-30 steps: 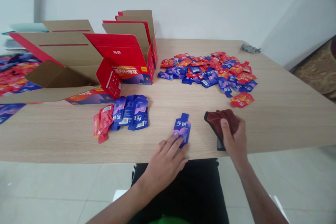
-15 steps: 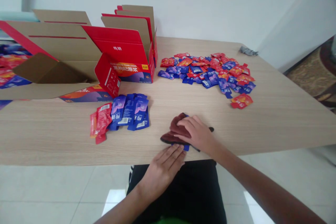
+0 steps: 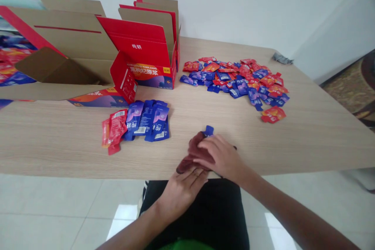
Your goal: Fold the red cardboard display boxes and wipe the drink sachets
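Note:
Near the front edge of the table, a brown cloth [image 3: 195, 149] lies bunched over a blue sachet [image 3: 208, 129], whose top end sticks out behind it. My right hand [image 3: 224, 158] has its fingers closed on the cloth and presses it down. Just left of it, my left hand [image 3: 183, 185] lies flat at the table edge with straight fingers, its fingertips partly under the cloth. Whether they touch the sachet is hidden. To the left, several blue sachets [image 3: 146, 121] lie in an overlapping row beside red sachets [image 3: 117, 127].
A loose pile of red and blue sachets [image 3: 234, 78] spreads at the back right, with one red sachet [image 3: 273, 114] in front. Open red cartons [image 3: 146, 43] stand at the back left. A grey crumpled scrap [image 3: 282, 58] lies at the far right corner.
The cloth has slid toward me with my right hand, so the blue sachet's far end now shows. The cloth now covers my left fingertips. The view has shifted slightly.

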`<move>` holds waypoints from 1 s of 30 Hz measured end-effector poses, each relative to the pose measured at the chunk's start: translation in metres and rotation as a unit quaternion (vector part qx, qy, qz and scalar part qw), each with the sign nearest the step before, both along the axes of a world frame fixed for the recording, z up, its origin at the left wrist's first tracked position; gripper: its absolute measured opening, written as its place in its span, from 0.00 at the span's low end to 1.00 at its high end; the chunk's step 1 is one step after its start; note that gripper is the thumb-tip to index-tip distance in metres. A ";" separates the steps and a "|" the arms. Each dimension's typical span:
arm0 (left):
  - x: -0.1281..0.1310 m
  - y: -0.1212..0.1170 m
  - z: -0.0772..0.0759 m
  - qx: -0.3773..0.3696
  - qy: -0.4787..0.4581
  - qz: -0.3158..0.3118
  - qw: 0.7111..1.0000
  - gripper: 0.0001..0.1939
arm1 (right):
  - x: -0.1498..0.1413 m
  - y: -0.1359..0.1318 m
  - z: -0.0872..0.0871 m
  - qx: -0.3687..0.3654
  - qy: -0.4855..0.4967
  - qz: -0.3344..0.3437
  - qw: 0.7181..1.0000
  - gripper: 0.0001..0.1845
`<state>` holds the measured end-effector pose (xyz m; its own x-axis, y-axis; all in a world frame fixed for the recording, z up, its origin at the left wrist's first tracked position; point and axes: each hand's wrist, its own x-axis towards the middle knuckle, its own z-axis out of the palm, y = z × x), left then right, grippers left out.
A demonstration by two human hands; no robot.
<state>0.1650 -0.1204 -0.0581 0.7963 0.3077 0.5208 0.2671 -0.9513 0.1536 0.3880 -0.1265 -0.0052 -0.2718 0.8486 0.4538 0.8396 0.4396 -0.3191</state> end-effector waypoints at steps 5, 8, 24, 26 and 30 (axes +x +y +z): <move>0.000 0.000 0.002 -0.005 0.009 -0.003 1.000 0.17 | 0.019 0.024 -0.021 -0.009 -0.040 -0.037 0.998 0.19; 0.000 0.000 0.004 -0.006 0.006 -0.003 1.000 0.18 | 0.049 0.057 -0.019 0.001 -0.090 -0.085 0.992 0.20; 0.000 0.001 0.003 -0.015 -0.005 -0.005 1.000 0.16 | 0.020 0.019 -0.020 -0.021 -0.058 -0.024 0.998 0.19; 0.001 0.001 0.005 -0.012 -0.006 -0.004 1.000 0.16 | 0.036 0.040 -0.023 -0.010 -0.083 -0.046 0.995 0.20; 0.001 0.002 0.006 -0.020 -0.003 -0.001 1.000 0.16 | 0.060 0.071 -0.013 0.001 -0.134 -0.095 0.986 0.20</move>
<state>0.1657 -0.1187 -0.0524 0.7945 0.3256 0.5126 0.2634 -0.9453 0.1923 0.4480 -0.0554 -0.0179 -0.2188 0.8947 0.3893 0.9608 0.2671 -0.0739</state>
